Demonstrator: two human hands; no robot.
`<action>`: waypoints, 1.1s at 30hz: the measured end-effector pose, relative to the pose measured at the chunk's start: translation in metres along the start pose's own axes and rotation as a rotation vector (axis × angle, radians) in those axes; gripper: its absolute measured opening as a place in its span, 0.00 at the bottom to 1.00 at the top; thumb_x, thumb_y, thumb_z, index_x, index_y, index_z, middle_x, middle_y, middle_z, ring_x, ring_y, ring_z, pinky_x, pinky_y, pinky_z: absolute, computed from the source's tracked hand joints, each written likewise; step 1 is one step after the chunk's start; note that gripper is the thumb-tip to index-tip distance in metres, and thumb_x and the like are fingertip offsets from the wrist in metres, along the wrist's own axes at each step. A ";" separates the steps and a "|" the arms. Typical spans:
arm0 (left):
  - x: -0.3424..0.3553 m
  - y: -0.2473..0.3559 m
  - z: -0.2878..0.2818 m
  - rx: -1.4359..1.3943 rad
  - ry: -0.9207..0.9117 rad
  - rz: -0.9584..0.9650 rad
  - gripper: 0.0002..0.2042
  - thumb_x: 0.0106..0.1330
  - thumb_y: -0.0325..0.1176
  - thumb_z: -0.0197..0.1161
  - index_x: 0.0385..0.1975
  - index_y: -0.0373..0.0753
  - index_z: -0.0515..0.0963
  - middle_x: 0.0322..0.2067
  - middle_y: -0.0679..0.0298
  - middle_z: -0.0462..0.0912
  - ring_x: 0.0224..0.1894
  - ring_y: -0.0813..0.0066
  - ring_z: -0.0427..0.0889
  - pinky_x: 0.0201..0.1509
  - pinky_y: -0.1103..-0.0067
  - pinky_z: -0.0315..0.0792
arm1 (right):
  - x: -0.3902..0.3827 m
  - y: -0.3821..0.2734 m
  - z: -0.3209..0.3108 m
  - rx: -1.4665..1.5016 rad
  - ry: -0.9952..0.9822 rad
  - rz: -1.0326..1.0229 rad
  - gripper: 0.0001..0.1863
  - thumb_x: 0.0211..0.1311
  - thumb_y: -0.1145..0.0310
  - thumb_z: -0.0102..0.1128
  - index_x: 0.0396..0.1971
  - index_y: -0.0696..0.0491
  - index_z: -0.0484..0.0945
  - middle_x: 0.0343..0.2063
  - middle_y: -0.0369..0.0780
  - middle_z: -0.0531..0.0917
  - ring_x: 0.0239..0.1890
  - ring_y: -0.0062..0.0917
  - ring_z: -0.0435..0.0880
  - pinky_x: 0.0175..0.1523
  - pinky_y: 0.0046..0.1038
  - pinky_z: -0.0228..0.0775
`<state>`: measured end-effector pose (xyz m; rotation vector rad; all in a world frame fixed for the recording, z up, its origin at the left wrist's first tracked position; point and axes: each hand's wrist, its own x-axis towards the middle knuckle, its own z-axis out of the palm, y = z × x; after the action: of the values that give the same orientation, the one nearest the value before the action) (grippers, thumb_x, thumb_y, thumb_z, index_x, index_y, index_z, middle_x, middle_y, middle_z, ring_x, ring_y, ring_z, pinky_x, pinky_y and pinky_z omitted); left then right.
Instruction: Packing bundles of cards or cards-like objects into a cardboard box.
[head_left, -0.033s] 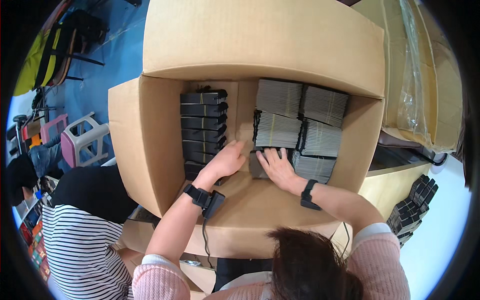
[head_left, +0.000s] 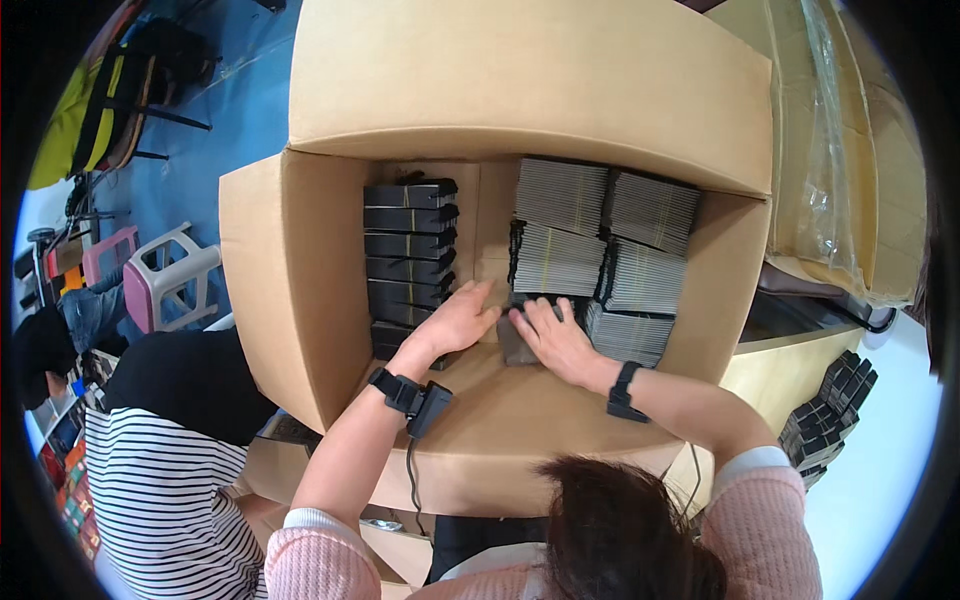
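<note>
Inside the large open cardboard box, my right hand lies with fingers spread on a dark bundle in the front row of the right-hand group. My left hand is in the gap between the two groups, its fingers stretched toward that bundle's left side; whether they touch it I cannot tell. To its left runs a column of black banded bundles. Beyond my right hand stand several grey-edged stacks of thin flat pieces, some with yellowish bands. My hands hide part of the front bundle.
A person in a striped top is close on the left. Behind them are a white and pink stool and blue floor. More black bundles are piled at right, below another cardboard box with clear tape. A cable hangs from my left wrist strap.
My left fingers have shifted slightly right, closer to the dark front bundle. My right hand stays on that bundle with its thumb slightly lower. The whole view has shifted slightly.
</note>
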<state>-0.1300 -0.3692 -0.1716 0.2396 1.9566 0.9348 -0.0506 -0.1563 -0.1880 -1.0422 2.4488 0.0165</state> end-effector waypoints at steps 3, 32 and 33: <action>-0.006 -0.002 -0.002 -0.111 -0.064 -0.080 0.33 0.66 0.44 0.56 0.63 0.26 0.57 0.59 0.44 0.66 0.63 0.57 0.64 0.64 0.73 0.60 | -0.013 -0.001 -0.029 0.016 0.246 -0.208 0.32 0.57 0.65 0.50 0.63 0.53 0.58 0.57 0.45 0.67 0.61 0.35 0.63 0.62 0.46 0.49; -0.030 0.038 -0.085 -0.589 -0.208 0.312 0.62 0.34 0.34 0.79 0.70 0.38 0.39 0.70 0.52 0.44 0.72 0.62 0.42 0.73 0.72 0.37 | 0.026 0.082 -0.159 1.241 -0.067 0.042 0.60 0.39 0.52 0.73 0.66 0.60 0.42 0.57 0.58 0.57 0.64 0.48 0.56 0.67 0.36 0.53; -0.030 0.037 -0.085 -0.582 -0.198 0.337 0.62 0.35 0.34 0.78 0.70 0.38 0.39 0.70 0.53 0.44 0.72 0.63 0.41 0.73 0.72 0.37 | 0.027 0.082 -0.160 1.274 -0.089 0.100 0.60 0.39 0.52 0.72 0.66 0.61 0.43 0.56 0.57 0.57 0.63 0.48 0.57 0.66 0.36 0.54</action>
<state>-0.1893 -0.4023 -0.1018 0.3125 1.4120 1.5898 -0.1894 -0.1468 -0.0714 -0.3005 1.7973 -1.2334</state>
